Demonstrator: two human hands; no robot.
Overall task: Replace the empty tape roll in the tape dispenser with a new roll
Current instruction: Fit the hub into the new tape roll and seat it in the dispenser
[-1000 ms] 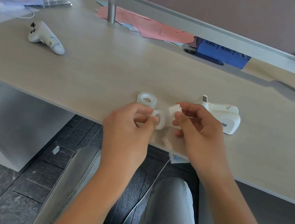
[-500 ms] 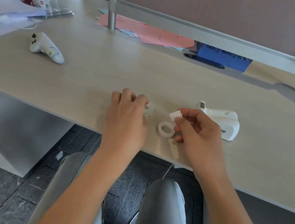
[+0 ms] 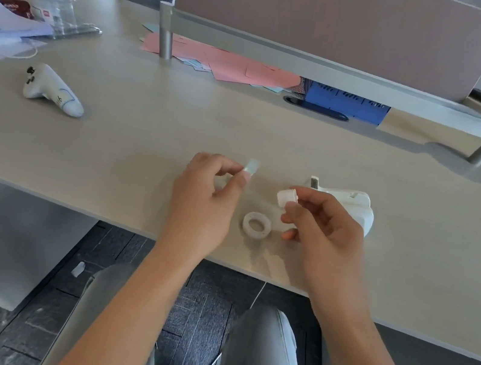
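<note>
My left hand [image 3: 208, 196] pinches a clear new tape roll [image 3: 251, 165] between thumb and fingers, lifted a little above the desk. The roll is blurred. My right hand [image 3: 320, 227] holds a small white spindle hub [image 3: 287, 197] at its fingertips. Between the two hands an empty white tape core [image 3: 256, 224] lies flat on the desk. The white tape dispenser [image 3: 353, 206] stands just behind my right hand, partly hidden by it, with its cutter end pointing left.
A white hand controller [image 3: 52, 90] lies at the desk's left. Pink papers [image 3: 224, 65] and a blue box [image 3: 346, 103] sit under the raised shelf [image 3: 316, 64] at the back. Clear holders [image 3: 53, 1] stand far left. The desk's front edge [image 3: 117, 224] is near.
My left hand set the empty core down on the desk, reached to the new tape roll and lifted it. My right hand kept hold of the spindle hub.
</note>
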